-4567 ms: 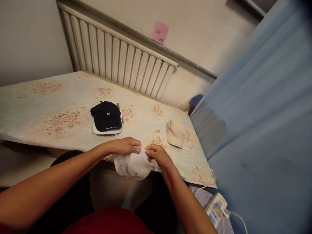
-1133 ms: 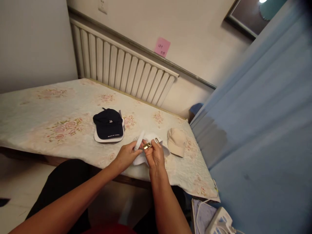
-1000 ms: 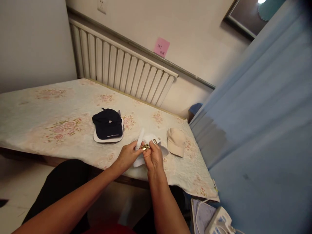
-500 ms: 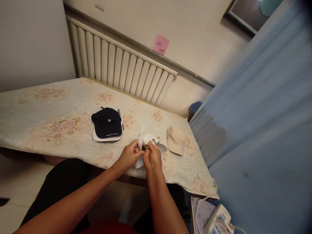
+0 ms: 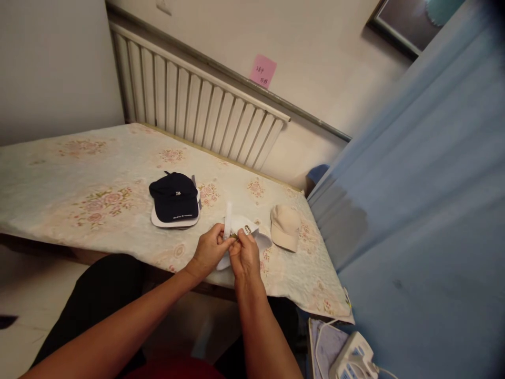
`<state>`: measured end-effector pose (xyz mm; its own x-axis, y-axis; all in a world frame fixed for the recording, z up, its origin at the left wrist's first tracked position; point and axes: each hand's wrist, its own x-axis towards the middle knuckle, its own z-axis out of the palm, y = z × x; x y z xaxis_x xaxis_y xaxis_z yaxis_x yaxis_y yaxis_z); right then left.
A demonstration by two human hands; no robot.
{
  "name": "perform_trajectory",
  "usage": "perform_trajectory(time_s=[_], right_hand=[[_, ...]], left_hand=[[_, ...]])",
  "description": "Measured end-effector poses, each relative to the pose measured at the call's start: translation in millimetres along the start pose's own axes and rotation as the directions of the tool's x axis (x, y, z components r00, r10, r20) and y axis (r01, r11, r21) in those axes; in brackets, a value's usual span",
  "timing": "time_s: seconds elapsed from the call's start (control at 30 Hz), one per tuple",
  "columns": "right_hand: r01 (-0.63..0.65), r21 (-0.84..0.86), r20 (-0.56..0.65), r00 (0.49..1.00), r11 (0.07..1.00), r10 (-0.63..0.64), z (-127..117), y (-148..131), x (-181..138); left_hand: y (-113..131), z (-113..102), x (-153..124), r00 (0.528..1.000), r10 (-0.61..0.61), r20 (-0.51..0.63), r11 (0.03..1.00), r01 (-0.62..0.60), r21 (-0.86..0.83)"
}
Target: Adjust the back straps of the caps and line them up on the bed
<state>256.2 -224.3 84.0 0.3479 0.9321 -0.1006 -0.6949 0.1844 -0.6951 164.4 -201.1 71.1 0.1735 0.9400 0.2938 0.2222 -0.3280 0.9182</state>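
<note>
Gripped by the left hand point(image 5: 207, 251) at its strap point(image 5: 228, 218) and the right hand point(image 5: 245, 258) at its metal buckle point(image 5: 234, 237), a white cap point(image 5: 238, 223) is at the near edge of a flowered tabletop point(image 5: 130, 158). Most of the buckle is hidden; whether the cap touches the tabletop cannot be told. Just right lies a beige cap point(image 5: 285, 226). Farther left, a navy cap point(image 5: 173, 197) mostly covers a white-brimmed cap point(image 5: 157, 220). Top right, a framed picture point(image 5: 410, 21) is cut off.
</note>
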Motion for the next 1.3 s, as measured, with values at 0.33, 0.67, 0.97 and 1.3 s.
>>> perform_trajectory(time_s=[0.33, 0.67, 0.97, 1.3], right_hand=[[-0.029, -0.050, 0.024, 0.999, 0.998, 0.031, -2, -3, -2], [-0.027, -0.230, -0.029, 0.999, 0.973, 0.021, -16, -3, 9], [-0.090, -0.181, 0.010, 0.996, 0.979, 0.094, -17, -3, 19], [-0.014, -0.219, -0.045, 0.999, 0.976, 0.004, -11, -23, 35]], left_hand=[[9, -3, 1, 0.995, -0.099, 0.031, 0.995, 0.100, -0.032], [-6, 0, 5, 0.987, -0.126, 0.104, 0.974, 0.143, -0.176], [-2, -20, 5, 0.978, -0.088, 0.191, 0.980, 0.120, -0.159], [-17, -33, 23, 0.951, 0.002, 0.308, 0.911, 0.125, -0.393]])
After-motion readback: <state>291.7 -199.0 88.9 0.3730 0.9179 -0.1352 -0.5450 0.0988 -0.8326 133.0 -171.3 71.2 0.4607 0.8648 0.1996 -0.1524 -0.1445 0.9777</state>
